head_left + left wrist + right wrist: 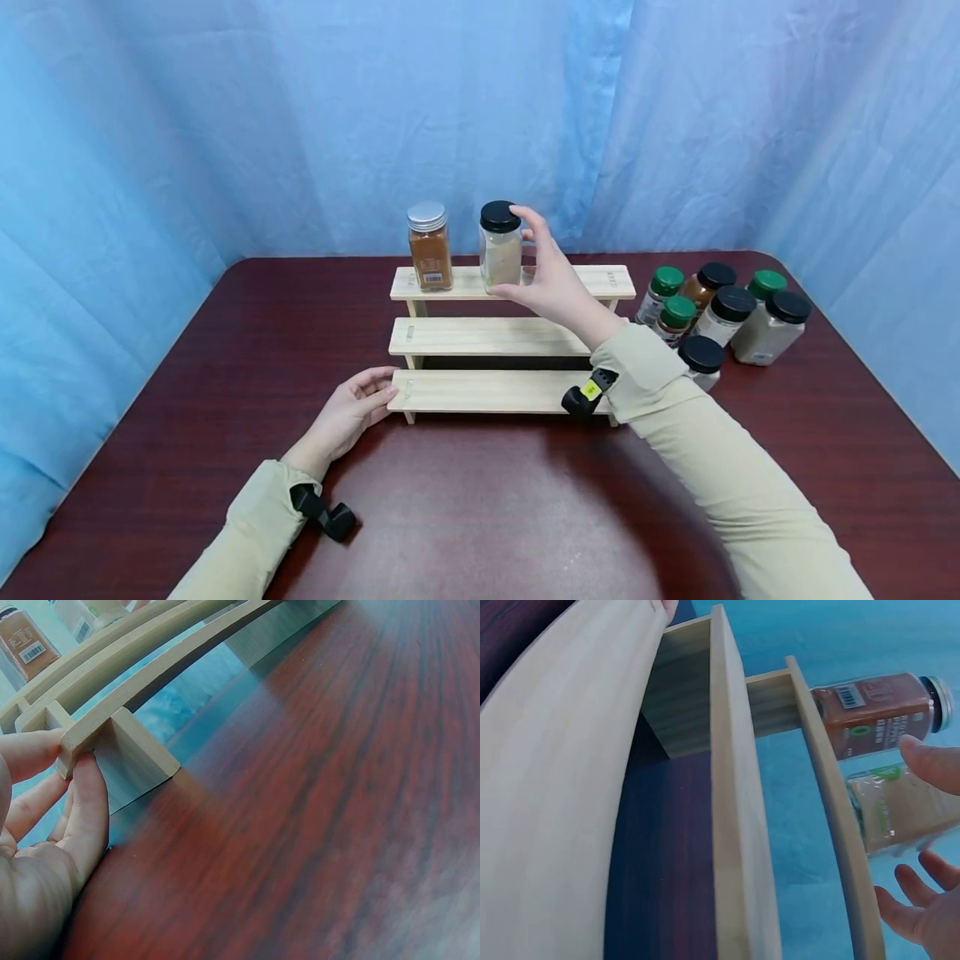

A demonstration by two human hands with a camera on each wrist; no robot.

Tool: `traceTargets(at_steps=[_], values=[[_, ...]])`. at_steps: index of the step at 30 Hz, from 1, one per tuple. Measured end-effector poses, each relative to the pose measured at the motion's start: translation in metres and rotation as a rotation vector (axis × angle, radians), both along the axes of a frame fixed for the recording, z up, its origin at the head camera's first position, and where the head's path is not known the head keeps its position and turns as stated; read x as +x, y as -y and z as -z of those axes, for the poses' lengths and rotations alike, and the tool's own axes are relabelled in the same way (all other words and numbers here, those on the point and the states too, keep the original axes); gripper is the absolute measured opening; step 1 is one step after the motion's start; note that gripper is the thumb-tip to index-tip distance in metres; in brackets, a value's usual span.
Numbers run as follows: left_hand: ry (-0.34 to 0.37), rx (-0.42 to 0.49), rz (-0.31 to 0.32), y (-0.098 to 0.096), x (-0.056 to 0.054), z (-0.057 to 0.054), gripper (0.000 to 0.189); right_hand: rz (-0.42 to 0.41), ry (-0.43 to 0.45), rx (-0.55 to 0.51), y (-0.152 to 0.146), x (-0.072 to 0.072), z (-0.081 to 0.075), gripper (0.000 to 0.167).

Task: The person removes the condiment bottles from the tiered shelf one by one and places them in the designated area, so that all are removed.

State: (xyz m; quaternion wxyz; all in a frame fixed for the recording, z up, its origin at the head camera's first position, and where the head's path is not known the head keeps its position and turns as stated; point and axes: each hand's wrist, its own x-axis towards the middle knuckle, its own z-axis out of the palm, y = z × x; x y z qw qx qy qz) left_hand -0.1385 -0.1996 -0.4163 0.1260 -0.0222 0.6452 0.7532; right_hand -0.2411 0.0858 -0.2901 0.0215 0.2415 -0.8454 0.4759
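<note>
A three-tier wooden rack (480, 337) stands on the table. My left hand (356, 414) pinches the left end of its lowest board; in the left wrist view the thumb and fingers (88, 796) meet around that board end. On the top board stands a glass jar of pale powder (501, 252) with a black lid. Around its right side spreads my right hand (551, 279), index finger by the lid and thumb low in front. The right wrist view shows several fingers (911, 896) apart from the glass. Left of it is a jar of orange-brown spice (431, 258) with a silver lid.
Right of the rack, several spice jars cluster on the table, among them a green-lidded jar (677, 313) and a black-lidded jar (772, 329). The forearm passes close to them. Blue curtains (375, 125) hang behind the dark red table (480, 500).
</note>
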Motion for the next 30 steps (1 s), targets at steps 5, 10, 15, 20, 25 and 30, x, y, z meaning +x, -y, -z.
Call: traceTargets(at_steps=[5,10,15,20,25,30], values=[[-0.004,0.008,-0.001,0.0,0.0,0.0,0.034,0.004,0.02,-0.028,0.003,-0.001,0.003,0.097],[-0.01,0.022,0.006,0.001,0.0,-0.001,0.034,0.025,-0.022,-0.055,0.006,-0.003,0.008,0.093],[0.003,0.007,-0.001,0.0,0.0,0.0,0.036,0.067,-0.111,-0.062,0.011,-0.003,0.014,0.085],[0.004,0.003,-0.002,0.0,0.001,0.001,0.035,0.097,-0.166,-0.052,0.014,-0.003,0.016,0.084],[0.003,0.004,0.0,0.001,0.001,0.002,0.034,0.11,-0.203,-0.052,0.014,-0.003,0.018,0.084],[0.0,0.004,-0.001,0.001,0.0,0.001,0.035,0.118,-0.232,-0.058,0.015,-0.003,0.019,0.083]])
